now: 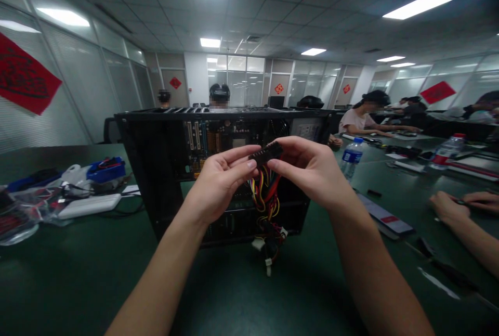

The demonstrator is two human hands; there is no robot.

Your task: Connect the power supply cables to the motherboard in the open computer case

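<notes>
An open black computer case (156, 169) lies on its side on the green table (78, 273), its motherboard (218, 138) showing inside. In front of it I hold up a black power connector (266, 153). My right hand (307, 169) pinches one end of it, and my left hand (218, 180) grips the other end with fingers curled. A bundle of red, yellow and black wires (265, 195) hangs from the connector down into the case, with white plugs (263, 247) dangling at the case's lower edge.
Plastic bags, a blue tool and a white power strip (89, 205) lie at the left. Water bottles (352, 158) and flat boxes (384, 216) lie at the right. Another person's hands (463, 206) rest at the right edge. Several people sit at the far tables.
</notes>
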